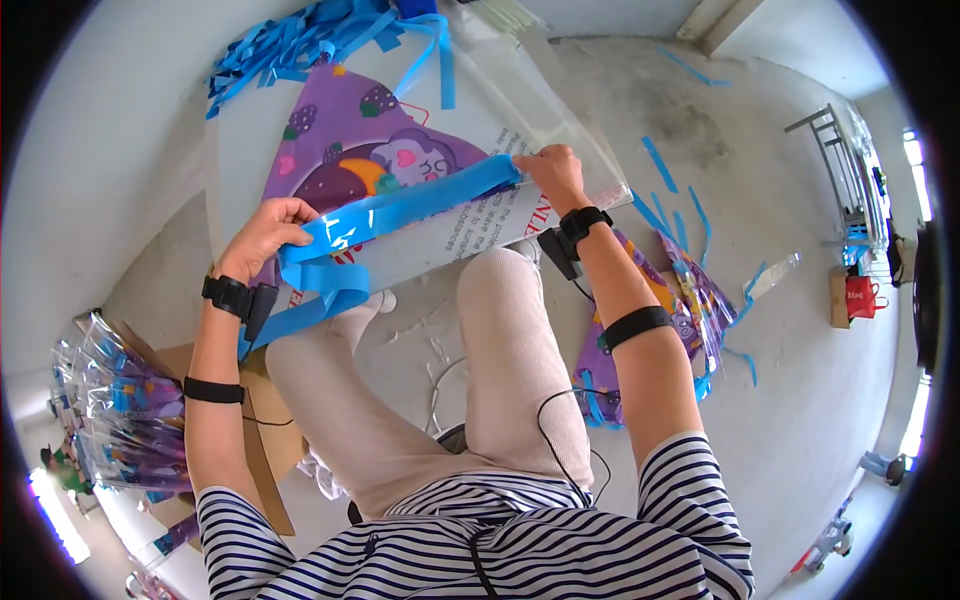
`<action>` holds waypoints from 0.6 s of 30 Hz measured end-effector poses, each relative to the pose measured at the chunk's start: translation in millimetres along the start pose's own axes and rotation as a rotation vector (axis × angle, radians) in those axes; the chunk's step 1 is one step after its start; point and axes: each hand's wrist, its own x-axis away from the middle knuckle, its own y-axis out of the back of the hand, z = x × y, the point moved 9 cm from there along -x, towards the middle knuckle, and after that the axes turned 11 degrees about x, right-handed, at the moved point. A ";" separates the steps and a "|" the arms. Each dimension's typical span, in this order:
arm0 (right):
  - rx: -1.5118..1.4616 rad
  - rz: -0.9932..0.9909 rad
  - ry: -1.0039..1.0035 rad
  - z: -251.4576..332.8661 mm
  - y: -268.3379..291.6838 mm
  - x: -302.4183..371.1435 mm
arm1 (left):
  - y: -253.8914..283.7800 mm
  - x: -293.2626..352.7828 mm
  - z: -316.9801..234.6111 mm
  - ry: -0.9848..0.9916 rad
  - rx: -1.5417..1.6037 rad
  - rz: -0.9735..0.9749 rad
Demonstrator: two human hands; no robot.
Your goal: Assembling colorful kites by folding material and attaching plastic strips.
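Observation:
A glossy blue strip (405, 208) is stretched along the near edge of a purple printed sheet (335, 120) with cartoon berries and a cloud. The sheet lies on a white printed board (470, 222) in front of my knees. My left hand (268, 232) is closed on the strip's left end, thumb against fingers. From there a loose length of the strip curls down toward my left knee. At the sheet's right corner my right hand (553, 172) pinches the strip's other end.
Blue strips lie in a tangled heap (300, 45) on the board's far left. Purple printed pieces (665, 315) rest beside my right leg. To my left are plastic-wrapped purple pieces (125, 405) and a cardboard box (265, 410). A red bag (862, 297) and a metal rack (832, 150) stand far right.

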 end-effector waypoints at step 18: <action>0.229 -0.060 -0.057 11.5 -8.6 11.3 | 23.1 -16.0 41.8 0.036 -0.148 -0.029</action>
